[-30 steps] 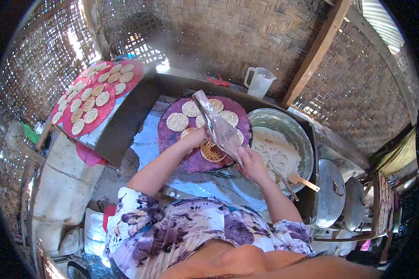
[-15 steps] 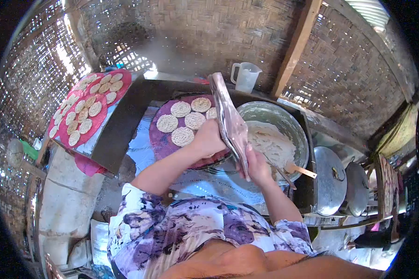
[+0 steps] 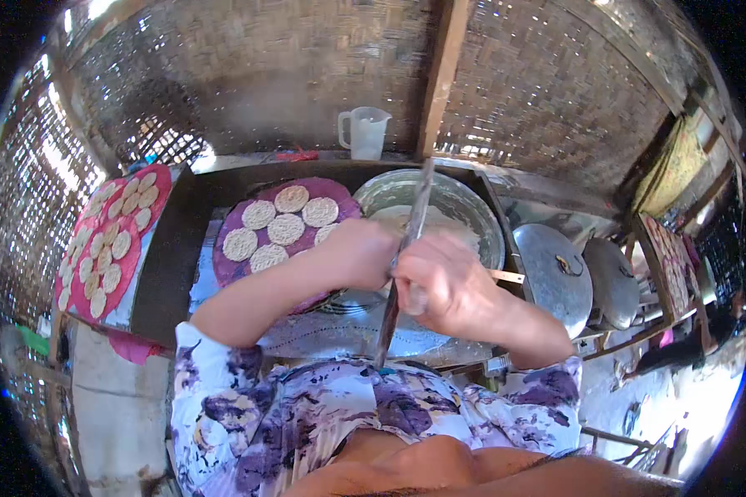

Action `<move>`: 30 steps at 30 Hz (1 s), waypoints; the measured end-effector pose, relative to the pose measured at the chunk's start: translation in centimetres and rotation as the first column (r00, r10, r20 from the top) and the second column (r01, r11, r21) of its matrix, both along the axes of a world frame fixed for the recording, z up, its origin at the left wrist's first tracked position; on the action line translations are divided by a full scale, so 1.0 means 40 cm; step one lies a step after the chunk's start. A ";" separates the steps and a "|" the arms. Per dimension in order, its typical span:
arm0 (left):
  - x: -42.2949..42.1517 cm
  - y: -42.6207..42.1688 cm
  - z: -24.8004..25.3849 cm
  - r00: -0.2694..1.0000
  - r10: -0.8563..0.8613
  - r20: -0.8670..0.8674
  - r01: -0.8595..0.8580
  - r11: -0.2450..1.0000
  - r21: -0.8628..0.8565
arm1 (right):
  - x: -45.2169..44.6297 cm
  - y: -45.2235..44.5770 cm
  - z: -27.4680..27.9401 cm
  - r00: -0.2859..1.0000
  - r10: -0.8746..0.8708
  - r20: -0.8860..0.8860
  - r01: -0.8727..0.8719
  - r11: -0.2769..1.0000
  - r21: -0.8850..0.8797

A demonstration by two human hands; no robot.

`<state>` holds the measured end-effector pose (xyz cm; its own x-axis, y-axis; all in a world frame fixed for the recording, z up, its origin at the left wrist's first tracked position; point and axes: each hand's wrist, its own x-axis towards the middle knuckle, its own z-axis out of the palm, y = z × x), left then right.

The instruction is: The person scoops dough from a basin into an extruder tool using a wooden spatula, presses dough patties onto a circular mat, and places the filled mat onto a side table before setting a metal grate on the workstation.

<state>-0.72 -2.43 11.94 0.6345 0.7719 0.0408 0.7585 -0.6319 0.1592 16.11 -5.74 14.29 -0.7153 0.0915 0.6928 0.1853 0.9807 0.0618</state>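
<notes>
A long, narrow piece smeared with pale batter (image 3: 418,211) stands nearly edge-on in front of my chest; its exact kind I cannot make out. My left hand (image 3: 360,253) is closed at its left side, fingers mostly hidden. From the right, my right hand (image 3: 441,277) is clenched against it in a fist, slightly blurred. Left of the hands, a round purple sheet (image 3: 232,228) bears several pale, stringy-textured discs (image 3: 285,229). Behind my right hand sits a wide metal basin (image 3: 491,217) with whitish batter, and a flat handle (image 3: 506,276) shows at its right rim.
Pink round sheets (image 3: 124,286) with more discs lie at the far left. A translucent pitcher (image 3: 368,134) stands by the woven wall. On the right are a metal pot lid (image 3: 553,269) and a darker one (image 3: 611,286). A wooden post (image 3: 443,79) rises behind the basin.
The view has shifted right. The long piece has turned from showing its broad face to nearly edge-on. My right hand has moved up and over it, into a fist beside my left.
</notes>
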 end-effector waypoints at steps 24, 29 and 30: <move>-0.142 0.029 -0.130 -0.281 -0.148 0.948 0.190 0.960 0.206 | 0.199 0.216 -0.485 0.697 -0.675 0.240 0.703 0.579 -0.413; -0.247 -0.022 -0.164 -0.376 -0.001 0.926 0.145 0.988 0.060 | 0.280 0.262 -0.625 0.293 -0.421 0.858 0.945 0.263 -0.194; -0.271 -0.036 -0.168 -0.348 -0.002 0.937 0.126 0.991 0.048 | 0.282 0.255 -0.575 0.285 -0.390 0.875 0.939 0.294 -0.175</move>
